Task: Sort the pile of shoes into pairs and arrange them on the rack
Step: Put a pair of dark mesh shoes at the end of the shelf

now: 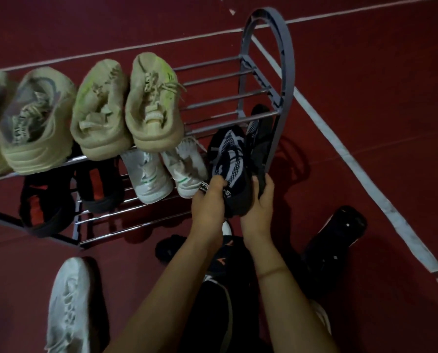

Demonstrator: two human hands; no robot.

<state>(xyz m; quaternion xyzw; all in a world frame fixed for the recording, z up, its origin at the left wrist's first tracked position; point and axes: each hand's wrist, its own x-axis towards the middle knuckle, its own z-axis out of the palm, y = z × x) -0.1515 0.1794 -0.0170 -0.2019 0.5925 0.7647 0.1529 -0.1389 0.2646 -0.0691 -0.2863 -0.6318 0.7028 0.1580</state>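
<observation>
Left hand (207, 200): fingers curled into the heel opening of the dark knit shoe (229, 159).
Right hand (260, 205): gripped its other side.
Shoe: at the rack (268, 80)'s lower shelf, right end.

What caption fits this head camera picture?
Both hands, left hand and right hand, set a dark knit shoe on the rack.

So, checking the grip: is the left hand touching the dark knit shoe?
Touching. The head view shows the left hand with fingers curled over the dark knit shoe at its heel.
</observation>
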